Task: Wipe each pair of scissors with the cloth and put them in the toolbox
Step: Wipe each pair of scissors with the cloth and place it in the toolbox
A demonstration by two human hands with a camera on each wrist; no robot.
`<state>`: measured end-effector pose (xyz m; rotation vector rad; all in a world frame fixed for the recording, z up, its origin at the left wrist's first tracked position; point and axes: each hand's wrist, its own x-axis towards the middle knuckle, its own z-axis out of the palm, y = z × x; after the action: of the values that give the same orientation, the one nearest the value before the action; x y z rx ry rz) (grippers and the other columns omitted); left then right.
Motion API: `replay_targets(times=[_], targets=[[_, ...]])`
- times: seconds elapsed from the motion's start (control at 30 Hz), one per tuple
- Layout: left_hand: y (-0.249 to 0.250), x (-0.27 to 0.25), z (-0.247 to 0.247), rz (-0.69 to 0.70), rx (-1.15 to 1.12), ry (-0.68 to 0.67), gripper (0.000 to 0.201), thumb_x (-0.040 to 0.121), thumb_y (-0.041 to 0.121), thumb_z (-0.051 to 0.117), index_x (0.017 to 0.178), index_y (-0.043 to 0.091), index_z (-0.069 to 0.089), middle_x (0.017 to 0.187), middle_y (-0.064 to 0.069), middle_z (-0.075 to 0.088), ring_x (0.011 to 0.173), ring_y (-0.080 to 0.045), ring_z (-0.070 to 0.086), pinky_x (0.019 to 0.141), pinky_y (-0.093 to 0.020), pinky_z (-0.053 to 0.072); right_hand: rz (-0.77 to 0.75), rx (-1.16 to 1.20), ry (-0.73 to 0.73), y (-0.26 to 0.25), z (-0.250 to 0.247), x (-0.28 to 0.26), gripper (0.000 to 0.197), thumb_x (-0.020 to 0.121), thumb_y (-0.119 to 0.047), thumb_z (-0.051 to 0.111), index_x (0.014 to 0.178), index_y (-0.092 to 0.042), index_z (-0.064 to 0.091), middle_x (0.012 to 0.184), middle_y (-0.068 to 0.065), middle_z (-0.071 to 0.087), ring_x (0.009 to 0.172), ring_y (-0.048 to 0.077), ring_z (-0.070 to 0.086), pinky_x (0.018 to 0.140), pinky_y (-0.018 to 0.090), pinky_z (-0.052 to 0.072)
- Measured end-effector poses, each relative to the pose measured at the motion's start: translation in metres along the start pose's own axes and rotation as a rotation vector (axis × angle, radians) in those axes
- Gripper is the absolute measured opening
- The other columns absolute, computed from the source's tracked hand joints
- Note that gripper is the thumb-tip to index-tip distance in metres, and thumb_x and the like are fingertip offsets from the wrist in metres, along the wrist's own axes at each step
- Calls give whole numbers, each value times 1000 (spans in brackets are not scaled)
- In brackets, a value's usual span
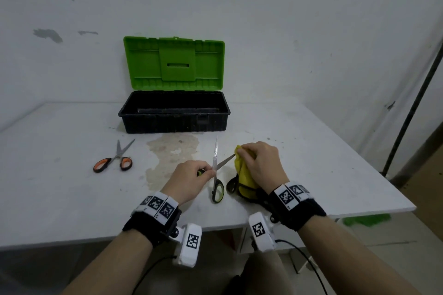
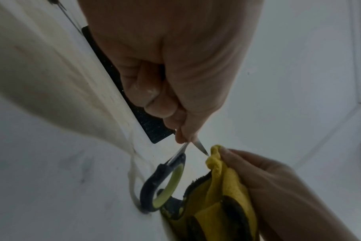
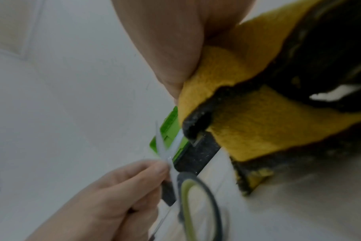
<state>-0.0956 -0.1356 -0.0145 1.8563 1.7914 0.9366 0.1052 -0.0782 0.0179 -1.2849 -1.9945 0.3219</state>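
Left hand (image 1: 189, 181): my fingers pinch the open green-handled steel scissors (image 1: 217, 176) at the pivot
Right hand (image 1: 262, 165): I grip the yellow cloth (image 1: 244, 175), at the blade tip, 3 o'clock of the scissors

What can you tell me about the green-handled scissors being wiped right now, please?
The green-handled scissors have bare metal blades and black handle loops lined in lime green. They are spread wide open. One blade points away toward the toolbox; the other angles right, its tip in the yellow cloth pinched by the right hand. The left hand holds them near the pivot. One loop lies by the white table; the other sits against the cloth.
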Motion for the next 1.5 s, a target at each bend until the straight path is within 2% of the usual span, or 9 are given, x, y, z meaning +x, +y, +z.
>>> replay_targets(times=[0.17, 0.43, 0.6, 0.87, 1.0, 1.13, 1.3, 1.4, 1.5], targets=[[5, 7, -1, 66, 44, 13, 21, 95, 38, 60, 89, 24, 74, 79, 6, 70, 74, -9, 61, 63, -22, 43, -119, 8, -81, -25, 10, -12, 19, 94, -28, 61, 96, -17, 76, 83, 4, 62, 79, 17, 55, 74, 29, 42], [1, 5, -4, 43, 54, -7, 20, 95, 36, 60, 89, 23, 75, 77, 3, 69, 72, -12, 61, 61, -22, 42, 62, -42, -23, -3, -6, 10, 24, 95, -31, 58, 99, -15, 75, 94, 10, 68, 92, 24, 57, 74, 23, 32], [6, 10, -4, 84, 59, 22, 20, 95, 37, 60, 88, 24, 73, 75, 4, 68, 70, -10, 60, 60, -22, 41, -12, 29, -123, -25, -2, -4, 23, 94, -34, 60, 99, -18, 76, 96, 2, 70, 90, 16, 60, 83, 26, 44], [4, 9, -6, 95, 131, 26, 20, 96, 34, 59, 91, 23, 74, 77, 4, 69, 73, -8, 60, 65, -24, 44, 192, 89, -33, -4, -10, 9, 20, 91, -29, 63, 94, -16, 77, 97, 3, 74, 98, 18, 63, 85, 19, 41], [10, 12, -6, 125, 139, 49, 19, 96, 35, 58, 90, 23, 72, 72, 4, 66, 67, -8, 57, 58, -24, 40, 95, 151, -78, -20, -6, -1, 21, 91, -33, 64, 96, -18, 77, 95, -4, 74, 91, 8, 62, 81, 16, 41], [13, 12, -6, 152, 147, 69, 20, 97, 35, 59, 89, 23, 72, 66, 4, 63, 59, -6, 53, 53, -19, 32, 37, 42, -30, -17, -2, 1, 21, 93, -30, 62, 96, -16, 77, 94, 1, 74, 91, 15, 63, 77, 17, 37], [7, 12, -5, 131, 142, 60, 21, 97, 34, 58, 91, 21, 73, 74, 6, 66, 70, -5, 55, 59, -16, 35, 52, -9, 47, -8, -13, 8, 20, 94, -28, 59, 92, -17, 77, 86, 3, 69, 84, 18, 58, 70, 19, 30], [10, 13, -3, 148, 141, 53, 20, 97, 35, 58, 90, 23, 73, 72, 6, 66, 69, -7, 57, 58, -19, 36, -58, -15, -26, -23, -4, 0, 20, 94, -31, 59, 94, -21, 76, 81, -2, 59, 77, 12, 51, 67, 21, 29], [10, 12, -1, 158, 146, 42, 19, 96, 35, 59, 90, 24, 73, 69, 5, 65, 65, -8, 57, 58, -23, 40, -61, -73, -76, -20, 2, -2, 21, 95, -30, 58, 95, -18, 76, 83, 2, 62, 80, 16, 54, 67, 20, 29]])
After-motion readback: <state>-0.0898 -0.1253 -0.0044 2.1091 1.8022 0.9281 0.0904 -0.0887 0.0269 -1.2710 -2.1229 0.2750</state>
